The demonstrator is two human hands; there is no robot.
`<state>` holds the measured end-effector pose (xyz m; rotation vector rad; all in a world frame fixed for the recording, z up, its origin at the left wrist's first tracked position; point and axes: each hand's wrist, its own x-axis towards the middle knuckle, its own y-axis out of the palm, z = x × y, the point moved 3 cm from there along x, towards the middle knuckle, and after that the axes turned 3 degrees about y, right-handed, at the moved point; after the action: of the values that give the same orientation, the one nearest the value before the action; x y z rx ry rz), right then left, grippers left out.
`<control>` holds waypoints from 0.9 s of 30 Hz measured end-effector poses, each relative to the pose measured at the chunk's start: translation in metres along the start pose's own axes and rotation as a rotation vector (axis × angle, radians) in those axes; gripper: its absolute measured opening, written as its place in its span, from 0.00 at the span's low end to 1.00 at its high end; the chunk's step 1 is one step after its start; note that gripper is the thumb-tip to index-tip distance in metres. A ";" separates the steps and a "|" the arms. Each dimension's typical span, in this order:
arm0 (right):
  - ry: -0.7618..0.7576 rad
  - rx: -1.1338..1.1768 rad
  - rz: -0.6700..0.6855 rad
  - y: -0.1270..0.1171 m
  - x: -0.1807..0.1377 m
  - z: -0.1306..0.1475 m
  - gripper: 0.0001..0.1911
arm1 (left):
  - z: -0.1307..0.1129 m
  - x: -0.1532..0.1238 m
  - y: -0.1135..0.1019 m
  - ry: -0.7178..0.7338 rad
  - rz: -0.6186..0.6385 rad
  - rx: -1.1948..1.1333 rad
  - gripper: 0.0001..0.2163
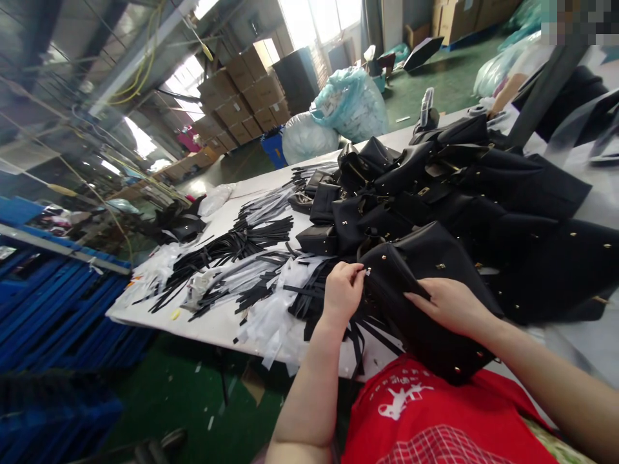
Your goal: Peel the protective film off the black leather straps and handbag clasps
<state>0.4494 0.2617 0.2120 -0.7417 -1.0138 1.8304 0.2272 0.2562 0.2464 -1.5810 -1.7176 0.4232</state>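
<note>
A black handbag [435, 258] with small gold studs lies tilted at the table's near edge, against my red apron. My left hand [344, 290] is closed in a pinch at the bag's left corner, by a small shiny metal fitting [368, 272]. Along the bag's side, my right hand [447, 304] grips the black material, thumb and fingers on either side of a fold. Behind it a heap of similar black bags [387, 206] covers the table's right part. Bundles of black straps [246, 241] lie to the left of my left hand.
White wrapping scraps [275, 322] spread along the near side of the white table [203, 328]. Blue pallets [48, 303] are stacked at the left. Beyond the table stand full plastic sacks [351, 106] and stacked cartons [246, 90]. A dark post [546, 96] rises at the right.
</note>
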 end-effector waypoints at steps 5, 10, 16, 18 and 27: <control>-0.014 -0.049 0.016 -0.002 -0.001 0.003 0.21 | -0.007 0.003 0.009 0.029 0.040 0.184 0.02; 0.066 0.082 0.020 -0.004 0.006 -0.007 0.20 | 0.001 0.007 0.019 0.012 0.032 0.125 0.06; 0.371 0.806 0.036 0.004 0.017 -0.056 0.13 | 0.006 -0.016 0.031 -0.341 0.218 -0.709 0.11; 0.492 1.110 0.013 0.005 0.015 -0.080 0.13 | 0.008 -0.030 0.031 -0.421 0.242 -0.885 0.13; 0.678 1.474 -0.001 0.003 -0.001 -0.157 0.14 | 0.046 -0.072 0.051 -0.620 0.192 -0.804 0.15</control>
<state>0.5757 0.3130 0.1333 -0.3135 0.7781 1.5751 0.2272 0.2077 0.1595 -2.3728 -2.3988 0.3537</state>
